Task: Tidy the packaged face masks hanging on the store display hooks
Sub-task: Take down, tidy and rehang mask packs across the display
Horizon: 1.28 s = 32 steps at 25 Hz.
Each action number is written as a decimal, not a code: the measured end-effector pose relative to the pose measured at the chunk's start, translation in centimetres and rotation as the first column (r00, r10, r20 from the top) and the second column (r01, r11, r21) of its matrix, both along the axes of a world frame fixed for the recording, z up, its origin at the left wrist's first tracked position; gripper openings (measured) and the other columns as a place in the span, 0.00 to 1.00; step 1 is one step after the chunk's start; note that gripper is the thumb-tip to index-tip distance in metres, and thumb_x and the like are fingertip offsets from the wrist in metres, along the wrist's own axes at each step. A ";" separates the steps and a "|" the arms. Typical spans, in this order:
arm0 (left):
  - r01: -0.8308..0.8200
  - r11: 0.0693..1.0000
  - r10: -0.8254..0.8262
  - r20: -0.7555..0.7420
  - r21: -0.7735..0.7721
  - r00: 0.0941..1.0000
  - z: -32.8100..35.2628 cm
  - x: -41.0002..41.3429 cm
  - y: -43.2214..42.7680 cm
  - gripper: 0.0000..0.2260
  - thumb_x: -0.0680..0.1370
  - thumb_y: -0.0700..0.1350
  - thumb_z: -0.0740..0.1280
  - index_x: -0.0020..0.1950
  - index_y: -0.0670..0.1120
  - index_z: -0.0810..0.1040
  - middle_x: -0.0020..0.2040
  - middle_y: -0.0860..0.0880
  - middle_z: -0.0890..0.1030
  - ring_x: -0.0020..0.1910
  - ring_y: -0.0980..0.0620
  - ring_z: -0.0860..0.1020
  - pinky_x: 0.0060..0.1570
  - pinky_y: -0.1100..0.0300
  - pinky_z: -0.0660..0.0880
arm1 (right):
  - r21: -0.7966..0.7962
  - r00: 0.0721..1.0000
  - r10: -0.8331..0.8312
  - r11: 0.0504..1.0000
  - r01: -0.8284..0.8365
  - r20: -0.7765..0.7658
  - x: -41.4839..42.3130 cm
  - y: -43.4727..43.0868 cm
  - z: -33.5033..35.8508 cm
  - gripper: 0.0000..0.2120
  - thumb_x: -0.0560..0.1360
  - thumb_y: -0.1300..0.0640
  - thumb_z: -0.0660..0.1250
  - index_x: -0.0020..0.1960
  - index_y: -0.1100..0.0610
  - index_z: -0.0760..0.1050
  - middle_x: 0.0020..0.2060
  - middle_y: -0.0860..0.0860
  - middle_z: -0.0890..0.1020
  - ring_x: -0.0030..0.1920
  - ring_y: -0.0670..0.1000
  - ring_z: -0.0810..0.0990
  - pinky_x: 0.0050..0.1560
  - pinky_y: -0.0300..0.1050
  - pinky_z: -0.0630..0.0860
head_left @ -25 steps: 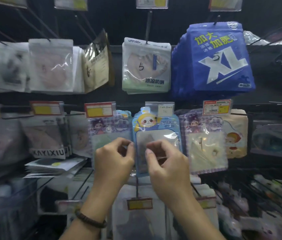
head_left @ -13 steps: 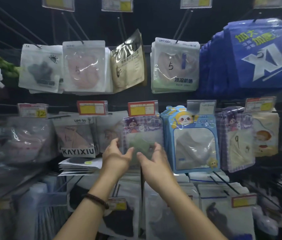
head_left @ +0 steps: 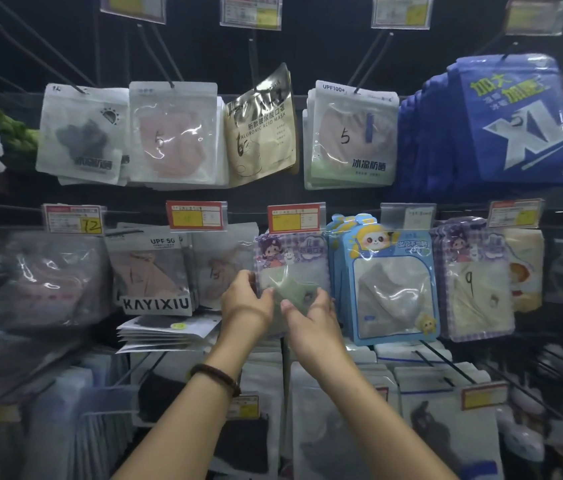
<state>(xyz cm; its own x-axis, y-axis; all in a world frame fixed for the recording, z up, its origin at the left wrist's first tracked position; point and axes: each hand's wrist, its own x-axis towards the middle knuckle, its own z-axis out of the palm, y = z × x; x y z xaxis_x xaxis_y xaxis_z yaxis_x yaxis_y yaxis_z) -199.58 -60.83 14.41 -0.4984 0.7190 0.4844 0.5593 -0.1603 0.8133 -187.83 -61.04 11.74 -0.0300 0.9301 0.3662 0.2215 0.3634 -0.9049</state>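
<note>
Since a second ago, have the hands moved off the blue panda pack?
Yes. Both the left hand and right hand moved left, from the blue panda pack to the purple checked pack hanging beside it, which they now hold.

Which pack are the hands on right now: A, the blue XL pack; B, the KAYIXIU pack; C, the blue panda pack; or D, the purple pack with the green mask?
D: the left hand and right hand both hold the purple pack, just left of the panda pack.
</note>
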 end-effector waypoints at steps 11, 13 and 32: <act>-0.061 0.998 0.061 0.030 -0.004 0.998 0.8 -1.5 1.1 0.07 0.84 0.44 0.69 0.61 0.45 0.80 0.57 0.45 0.84 0.53 0.45 0.80 0.55 0.55 0.75 | -0.100 0.997 0.045 0.994 -0.052 -0.066 0.8 1.5 0.4 0.44 0.81 0.43 0.69 0.86 0.54 0.49 0.83 0.55 0.66 0.81 0.58 0.67 0.80 0.58 0.65; -0.063 0.998 0.063 0.037 0.003 0.997 0.7 -1.6 1.2 0.06 0.84 0.44 0.69 0.61 0.46 0.80 0.56 0.45 0.85 0.52 0.45 0.80 0.54 0.55 0.76 | -0.093 0.996 0.054 0.994 -0.061 -0.075 0.8 1.5 0.4 0.44 0.80 0.43 0.70 0.86 0.53 0.51 0.81 0.53 0.70 0.79 0.57 0.70 0.79 0.58 0.67; 0.234 0.970 -0.245 0.322 0.074 0.914 2.5 -3.2 -7.1 0.05 0.85 0.42 0.68 0.60 0.47 0.81 0.49 0.45 0.89 0.46 0.44 0.89 0.41 0.49 0.86 | 0.229 0.933 0.042 0.972 0.045 -0.358 1.6 -3.9 -0.8 0.07 0.80 0.54 0.70 0.57 0.48 0.82 0.43 0.48 0.88 0.42 0.49 0.86 0.51 0.61 0.85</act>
<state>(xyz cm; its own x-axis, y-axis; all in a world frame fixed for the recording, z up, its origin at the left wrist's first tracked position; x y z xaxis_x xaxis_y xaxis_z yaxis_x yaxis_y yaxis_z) -202.83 -67.97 16.95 -0.4480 0.8229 0.3495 0.2051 -0.2859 0.9360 -186.21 -64.96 10.97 0.1445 0.8189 0.5555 -0.1007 0.5706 -0.8150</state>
